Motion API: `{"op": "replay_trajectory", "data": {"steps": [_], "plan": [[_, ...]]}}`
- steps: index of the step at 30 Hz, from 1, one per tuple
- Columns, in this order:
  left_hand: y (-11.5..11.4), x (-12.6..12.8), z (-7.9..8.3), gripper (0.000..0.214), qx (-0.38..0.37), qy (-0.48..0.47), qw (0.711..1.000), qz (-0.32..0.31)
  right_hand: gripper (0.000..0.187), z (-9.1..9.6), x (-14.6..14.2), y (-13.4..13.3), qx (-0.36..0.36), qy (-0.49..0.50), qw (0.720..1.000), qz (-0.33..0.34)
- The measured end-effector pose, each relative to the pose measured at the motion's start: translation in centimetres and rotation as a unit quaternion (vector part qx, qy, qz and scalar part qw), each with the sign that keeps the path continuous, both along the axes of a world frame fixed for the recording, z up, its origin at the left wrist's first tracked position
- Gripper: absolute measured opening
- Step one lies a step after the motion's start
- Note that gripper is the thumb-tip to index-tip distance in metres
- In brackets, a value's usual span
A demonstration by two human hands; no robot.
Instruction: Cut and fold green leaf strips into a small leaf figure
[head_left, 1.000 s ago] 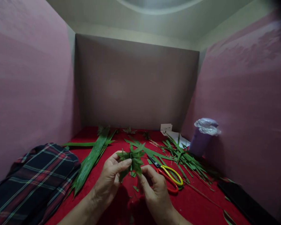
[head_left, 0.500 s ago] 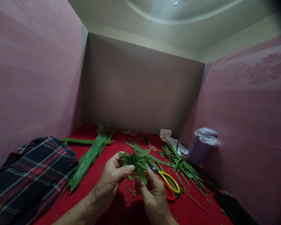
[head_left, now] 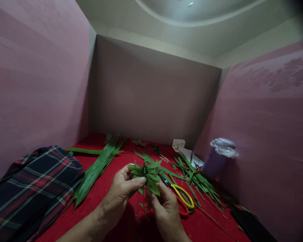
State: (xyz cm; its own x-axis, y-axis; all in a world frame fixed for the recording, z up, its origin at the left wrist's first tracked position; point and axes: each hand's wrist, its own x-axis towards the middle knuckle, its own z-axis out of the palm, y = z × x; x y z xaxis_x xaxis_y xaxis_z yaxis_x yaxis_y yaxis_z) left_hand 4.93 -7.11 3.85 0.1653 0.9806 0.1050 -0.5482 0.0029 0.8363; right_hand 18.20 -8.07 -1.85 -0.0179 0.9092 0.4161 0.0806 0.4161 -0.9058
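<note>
A green flower folded from leaf strips (head_left: 151, 176), with pointed petals spread outward and a thin stem hanging below, is held up over the red cloth. My left hand (head_left: 123, 186) pinches it from the left, thumb pressed near its centre. On the other side my right hand (head_left: 165, 203) has its thumb and fingers closed at the lower right petal; the fingertips are partly hidden. Just right of my right hand lies a pair of scissors (head_left: 179, 195) with one yellow and one red handle and dark blades.
A pile of cut leaf strips (head_left: 197, 178) lies to the right, long broad leaves (head_left: 98, 171) to the left. Plaid fabric (head_left: 40, 188) covers the left side. A purple container (head_left: 217, 159) topped with clear plastic stands at right, near a white card (head_left: 178, 144) and a black object (head_left: 252, 223).
The lower right petal has shifted slightly up and to the right under my right hand's fingers. My left hand keeps its hold almost unmoved.
</note>
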Motion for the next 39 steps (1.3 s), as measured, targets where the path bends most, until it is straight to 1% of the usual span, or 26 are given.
{"op": "replay_trajectory", "data": {"steps": [10, 13, 16, 20, 25, 32, 39], "plan": [[0.05, 0.11, 0.16, 0.022, -0.022, 0.010, 1.000, 0.002, 0.018, -0.59, -0.15, 0.09, -0.020, 0.017, 1.000, 0.004], [-0.08, 0.16, 0.22, 0.022, -0.027, 0.013, 1.000, 0.004, 0.017, -0.42, -0.25, 0.05, -0.020, 0.020, 1.000, 0.007], [-0.10, 0.25, 0.18, 0.023, -0.026, 0.007, 1.000, 0.012, 0.016, -0.07, -0.36, 0.07, -0.035, 0.049, 0.998, 0.023], [-0.01, 0.32, 0.03, 0.023, -0.023, 0.010, 1.000, 0.008, 0.016, 0.18, -0.42, 0.13, -0.043, 0.080, 0.995, 0.040], [0.02, 0.31, 0.06, 0.023, -0.024, 0.007, 1.000, 0.012, 0.016, -0.23, -0.30, 0.29, -0.037, 0.068, 0.997, 0.030], [0.02, 0.16, 0.03, 0.019, -0.019, 0.024, 1.000, -0.001, 0.019, -0.32, -0.42, 0.41, -0.078, 0.094, 0.992, 0.030], [-0.02, 0.16, -0.21, 0.019, -0.024, 0.019, 1.000, 0.002, 0.019, -0.67, -0.48, 0.31, -0.058, 0.085, 0.994, 0.027]]}}
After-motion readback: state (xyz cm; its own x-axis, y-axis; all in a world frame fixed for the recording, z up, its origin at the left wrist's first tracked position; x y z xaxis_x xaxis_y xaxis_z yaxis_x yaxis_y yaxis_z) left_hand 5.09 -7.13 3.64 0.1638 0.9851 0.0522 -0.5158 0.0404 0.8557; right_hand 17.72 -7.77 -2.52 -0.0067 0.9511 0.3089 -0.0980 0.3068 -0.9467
